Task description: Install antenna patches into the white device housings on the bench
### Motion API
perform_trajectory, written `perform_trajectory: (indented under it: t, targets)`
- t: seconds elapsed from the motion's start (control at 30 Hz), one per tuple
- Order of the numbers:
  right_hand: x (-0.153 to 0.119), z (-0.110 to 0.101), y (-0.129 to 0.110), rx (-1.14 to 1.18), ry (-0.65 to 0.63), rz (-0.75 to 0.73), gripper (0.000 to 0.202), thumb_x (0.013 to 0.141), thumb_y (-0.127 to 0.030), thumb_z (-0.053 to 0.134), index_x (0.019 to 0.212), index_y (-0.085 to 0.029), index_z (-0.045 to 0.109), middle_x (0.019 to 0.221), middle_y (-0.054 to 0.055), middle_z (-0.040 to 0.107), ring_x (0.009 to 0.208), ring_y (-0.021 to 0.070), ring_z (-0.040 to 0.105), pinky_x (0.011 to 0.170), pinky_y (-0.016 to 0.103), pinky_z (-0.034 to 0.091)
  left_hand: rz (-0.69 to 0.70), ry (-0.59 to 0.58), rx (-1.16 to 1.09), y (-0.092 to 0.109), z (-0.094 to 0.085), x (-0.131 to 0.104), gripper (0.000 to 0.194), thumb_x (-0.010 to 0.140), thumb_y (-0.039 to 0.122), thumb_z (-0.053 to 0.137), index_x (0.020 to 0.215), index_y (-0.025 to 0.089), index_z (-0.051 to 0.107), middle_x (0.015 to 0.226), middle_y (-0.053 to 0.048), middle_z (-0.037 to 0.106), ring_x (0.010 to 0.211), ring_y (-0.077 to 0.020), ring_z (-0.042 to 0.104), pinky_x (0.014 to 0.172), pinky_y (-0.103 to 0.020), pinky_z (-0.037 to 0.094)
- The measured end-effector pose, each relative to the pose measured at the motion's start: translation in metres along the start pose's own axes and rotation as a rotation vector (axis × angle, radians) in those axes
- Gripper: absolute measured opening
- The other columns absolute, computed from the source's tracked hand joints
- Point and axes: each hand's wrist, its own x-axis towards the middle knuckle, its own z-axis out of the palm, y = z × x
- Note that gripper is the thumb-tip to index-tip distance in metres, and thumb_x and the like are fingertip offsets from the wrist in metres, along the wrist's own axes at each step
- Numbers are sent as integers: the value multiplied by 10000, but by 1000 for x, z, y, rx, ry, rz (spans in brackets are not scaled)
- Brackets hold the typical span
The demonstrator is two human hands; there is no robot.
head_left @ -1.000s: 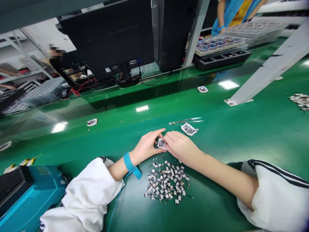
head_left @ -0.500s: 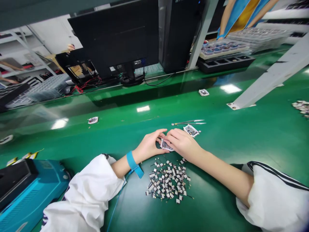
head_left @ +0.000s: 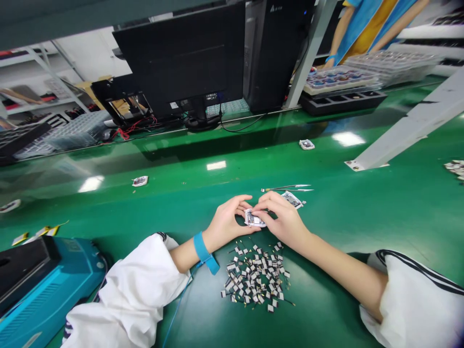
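Note:
My left hand grips a small circuit board in a white frame by its left and lower edges, thumb below and fingers above. Over the board's upper side is my right hand, with thumb and fingertips pinched together at its surface. Whatever lies between those fingertips is too small or hidden to make out. Just beyond the right hand rests a second white-framed circuit board, partly covered by the fingers. Tweezers lie behind it. Nearer to me spreads a pile of small square parts with short leads.
A blue wrist strap with a cord is on my left wrist. A teal machine stands at left. Further white-framed pieces lie across the green table. A slanted white post rises at right. Behind stand a monitor and a person.
The right fingers have drawn back and pinch at the board's upper side, so more of its face shows. The whole view has shifted slightly, and the left hand still holds the board.

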Motion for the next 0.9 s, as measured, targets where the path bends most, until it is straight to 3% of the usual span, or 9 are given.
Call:
perform_trajectory:
  t: [0.17,0.4,0.67,0.9]
  targets:
    - [0,1,6,82,-3,67,60,760,-191,552,741,-146,586,712,22,535,692,95,497,616,228,432,-13,16,-30,-2,0,-2,544,558,255,732,1016,162,453,891,-39,599,777,-132,605,724,-246,522]
    - [4,-8,13,79,-168,-35,58,761,-187,548,744,-162,598,731,17,565,687,107,462,672,278,391,-57,-12,-50,-5,1,0,533,532,244,743,968,155,451,870,-37,607,741,-131,609,715,-258,519]
    - [-1,0,8,140,-39,-12,56,775,-169,533,736,-145,565,713,19,554,698,88,492,644,240,409,-64,-22,-100,-2,1,-1,548,523,252,752,970,155,449,857,-34,605,755,-128,610,721,-247,523]
    - [-2,1,8,109,1,-49,40,771,-164,534,766,-140,565,719,28,552,699,89,500,619,223,425,-57,5,-97,-3,1,-1,533,521,258,752,953,158,456,875,-38,589,780,-139,606,728,-258,527]
